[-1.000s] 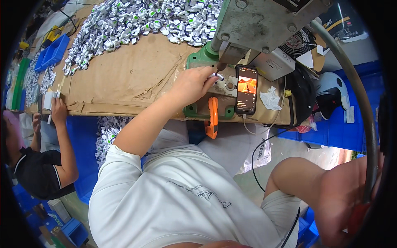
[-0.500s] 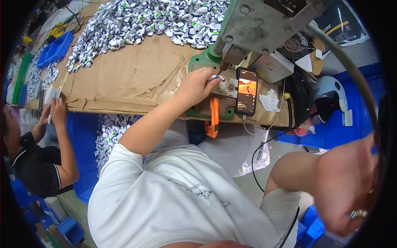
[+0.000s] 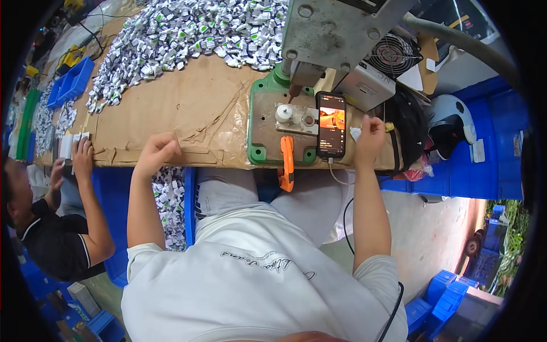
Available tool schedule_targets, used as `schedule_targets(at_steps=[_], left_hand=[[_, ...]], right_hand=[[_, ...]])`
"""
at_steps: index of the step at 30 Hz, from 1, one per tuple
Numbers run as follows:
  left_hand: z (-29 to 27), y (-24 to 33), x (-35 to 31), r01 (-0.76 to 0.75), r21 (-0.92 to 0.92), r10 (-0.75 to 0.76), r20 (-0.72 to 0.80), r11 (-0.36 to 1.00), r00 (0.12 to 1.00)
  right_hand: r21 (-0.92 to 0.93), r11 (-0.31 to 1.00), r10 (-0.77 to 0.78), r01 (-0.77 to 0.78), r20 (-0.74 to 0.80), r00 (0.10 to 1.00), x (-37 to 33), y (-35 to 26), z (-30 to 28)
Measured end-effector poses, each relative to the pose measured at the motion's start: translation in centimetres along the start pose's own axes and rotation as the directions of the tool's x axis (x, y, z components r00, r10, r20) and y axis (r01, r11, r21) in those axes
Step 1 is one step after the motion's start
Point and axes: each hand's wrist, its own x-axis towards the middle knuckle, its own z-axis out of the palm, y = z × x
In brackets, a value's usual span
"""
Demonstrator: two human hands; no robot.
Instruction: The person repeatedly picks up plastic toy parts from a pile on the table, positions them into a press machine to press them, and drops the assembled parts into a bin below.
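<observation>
My left hand (image 3: 159,153) is closed, fingers curled, over the table's front edge beside a tub of small parts; what it holds, if anything, is hidden. My right hand (image 3: 370,135) is closed beside the phone, and a bit of white tissue (image 3: 355,133) shows at its fingers; whether they grip it I cannot tell. A small white round part (image 3: 283,114) sits on the metal fixture block (image 3: 297,121) of the green-based press (image 3: 257,122), below its pointed tool (image 3: 294,92). An orange handle-like piece (image 3: 286,162) hangs at the press's front edge.
A phone (image 3: 331,125) with a lit screen and cable stands right of the fixture. White-and-green parts (image 3: 188,37) are heaped at the back; more lie in the blue tub (image 3: 190,211). A fan (image 3: 394,55) and helmet (image 3: 450,126) are at right. A co-worker (image 3: 62,228) sits at left.
My left hand has left the fixture and moved left to the table edge, uncovering the white part. My right hand has come in from the far lower right to beside the phone.
</observation>
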Motion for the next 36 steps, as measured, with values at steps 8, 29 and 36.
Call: schedule_targets(at_steps=[8,29,36], left_hand=[[3.4,-1.6,15.0,-0.084,0.470,0.260,-0.324,0.879,0.910],[4.4,-1.9,11.8,0.002,-0.464,-0.207,-0.391,0.886,0.897],[6.8,-2.7,7.6,-0.130,-0.499,-0.142,-0.471,0.857,0.870]], right_hand=[[-0.048,0.996,-0.072,0.082,0.179,0.981,0.2,3.0,0.0],[-0.187,0.937,-0.149,0.296,0.553,0.820,-0.6,0.2,0.3],[-0.221,0.864,-0.288,0.452,0.519,0.805,-0.3,0.7,0.5]])
